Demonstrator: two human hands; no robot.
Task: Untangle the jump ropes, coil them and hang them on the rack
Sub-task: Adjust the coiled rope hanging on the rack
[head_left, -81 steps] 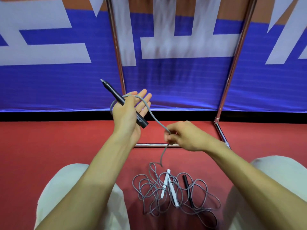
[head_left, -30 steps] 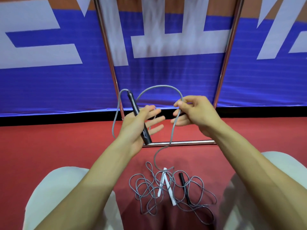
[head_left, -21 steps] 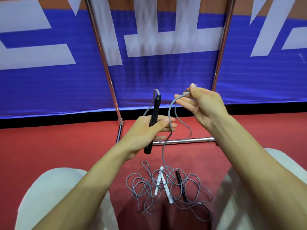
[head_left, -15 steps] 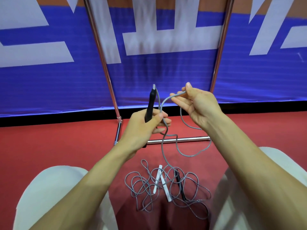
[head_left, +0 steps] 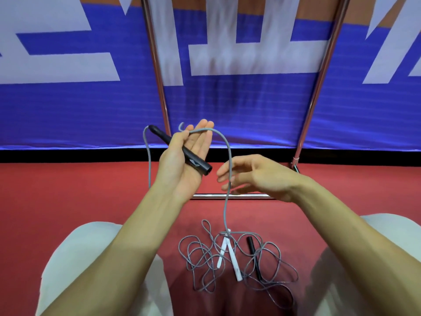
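My left hand is raised palm up with a black jump rope handle pinned under the thumb. The grey rope runs from the handle's far tip, loops down behind my wrist, passes over my outstretched fingers and drops toward the floor. My right hand is beside that hanging strand with fingers loosely spread around it; a firm grip cannot be made out. On the red floor between my knees lies a tangled pile of grey rope with two white handles and a black handle.
The chrome rack stands ahead: left upright, right upright and a low crossbar on the floor. A blue and white banner hangs behind it. My knees in pale trousers flank the pile.
My left hand turned palm up and tilted the black handle from upright to slanting. The rope now lies over my left fingers. My right hand dropped down and loosened on the strand.
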